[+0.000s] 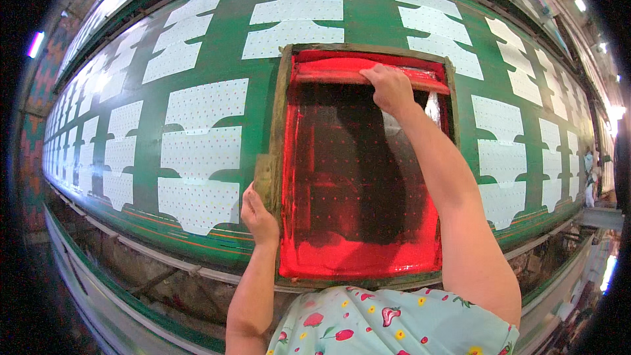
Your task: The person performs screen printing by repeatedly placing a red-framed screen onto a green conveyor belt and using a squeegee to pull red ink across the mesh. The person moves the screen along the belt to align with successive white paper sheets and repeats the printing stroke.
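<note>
A wooden-framed printing screen (282,112) lies on the green table in front of me, its mesh dark in the middle. Red ink (368,258) pools along the near end and coats the sides and far end. My right hand (392,90) is closed on the top edge of a red-smeared squeegee (328,77), which spans the far end of the screen. At the screen's left side, my left hand (259,218) is wrapped round a short wooden handle (265,174) fixed to the frame. Its fingers are partly hidden behind the wood.
White dotted fabric pieces (200,151) lie in rows on the long green table (263,79), left, right and beyond the screen. A metal rail (197,271) runs along the table's near edge, against my body. Another long table (98,29) stands beyond.
</note>
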The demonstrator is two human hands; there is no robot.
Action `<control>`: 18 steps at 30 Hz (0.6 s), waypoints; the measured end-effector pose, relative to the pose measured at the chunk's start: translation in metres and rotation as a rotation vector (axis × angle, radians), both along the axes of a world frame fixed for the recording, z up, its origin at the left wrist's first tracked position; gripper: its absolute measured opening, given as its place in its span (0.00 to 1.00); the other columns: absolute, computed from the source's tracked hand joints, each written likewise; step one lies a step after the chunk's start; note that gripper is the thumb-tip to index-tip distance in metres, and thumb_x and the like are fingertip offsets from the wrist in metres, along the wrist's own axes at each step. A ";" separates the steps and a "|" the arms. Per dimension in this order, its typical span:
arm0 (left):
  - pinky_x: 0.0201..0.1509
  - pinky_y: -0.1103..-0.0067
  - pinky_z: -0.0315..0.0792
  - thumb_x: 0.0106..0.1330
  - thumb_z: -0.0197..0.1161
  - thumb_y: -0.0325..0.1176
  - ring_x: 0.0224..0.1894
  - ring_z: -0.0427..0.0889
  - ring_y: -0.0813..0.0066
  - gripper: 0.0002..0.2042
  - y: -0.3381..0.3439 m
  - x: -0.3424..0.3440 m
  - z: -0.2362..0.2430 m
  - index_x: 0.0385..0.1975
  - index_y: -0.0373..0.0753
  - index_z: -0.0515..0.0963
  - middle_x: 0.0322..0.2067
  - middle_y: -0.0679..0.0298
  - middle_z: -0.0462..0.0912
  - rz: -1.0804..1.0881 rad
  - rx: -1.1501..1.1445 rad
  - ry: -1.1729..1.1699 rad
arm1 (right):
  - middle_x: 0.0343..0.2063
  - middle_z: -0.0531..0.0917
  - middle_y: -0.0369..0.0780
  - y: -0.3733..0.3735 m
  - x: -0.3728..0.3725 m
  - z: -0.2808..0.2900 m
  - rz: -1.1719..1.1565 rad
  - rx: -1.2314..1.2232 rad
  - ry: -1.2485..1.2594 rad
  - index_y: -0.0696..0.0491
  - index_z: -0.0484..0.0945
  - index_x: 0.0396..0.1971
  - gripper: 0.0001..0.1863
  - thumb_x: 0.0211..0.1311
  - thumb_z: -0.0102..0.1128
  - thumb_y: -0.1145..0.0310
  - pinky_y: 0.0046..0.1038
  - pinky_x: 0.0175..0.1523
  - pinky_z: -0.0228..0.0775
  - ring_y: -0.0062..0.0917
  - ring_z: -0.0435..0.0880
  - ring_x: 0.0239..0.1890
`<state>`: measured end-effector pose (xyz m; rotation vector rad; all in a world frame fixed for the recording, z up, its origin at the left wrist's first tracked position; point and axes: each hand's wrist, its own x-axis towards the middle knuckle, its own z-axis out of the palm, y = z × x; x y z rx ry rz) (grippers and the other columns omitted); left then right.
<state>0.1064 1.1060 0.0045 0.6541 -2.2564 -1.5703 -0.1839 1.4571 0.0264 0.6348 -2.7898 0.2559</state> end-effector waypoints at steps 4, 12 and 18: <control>0.67 0.69 0.76 0.93 0.46 0.49 0.58 0.84 0.67 0.28 0.001 -0.001 -0.002 0.66 0.27 0.80 0.56 0.54 0.88 0.017 0.076 0.002 | 0.44 0.90 0.43 0.006 0.029 0.003 0.045 -0.046 0.021 0.44 0.90 0.52 0.20 0.62 0.64 0.76 0.46 0.55 0.83 0.43 0.92 0.48; 0.69 0.68 0.74 0.93 0.43 0.49 0.59 0.83 0.64 0.29 0.006 -0.001 0.010 0.65 0.28 0.81 0.57 0.54 0.87 0.005 -0.047 -0.051 | 0.43 0.90 0.43 0.014 -0.033 0.009 -0.007 -0.047 0.112 0.45 0.90 0.54 0.21 0.64 0.61 0.78 0.45 0.55 0.86 0.43 0.92 0.48; 0.67 0.67 0.76 0.93 0.43 0.49 0.56 0.85 0.63 0.29 0.009 -0.003 0.013 0.63 0.27 0.83 0.54 0.53 0.89 0.005 -0.028 -0.023 | 0.46 0.91 0.45 0.022 -0.044 0.002 0.015 0.008 0.023 0.45 0.91 0.54 0.22 0.62 0.62 0.77 0.46 0.57 0.86 0.43 0.92 0.51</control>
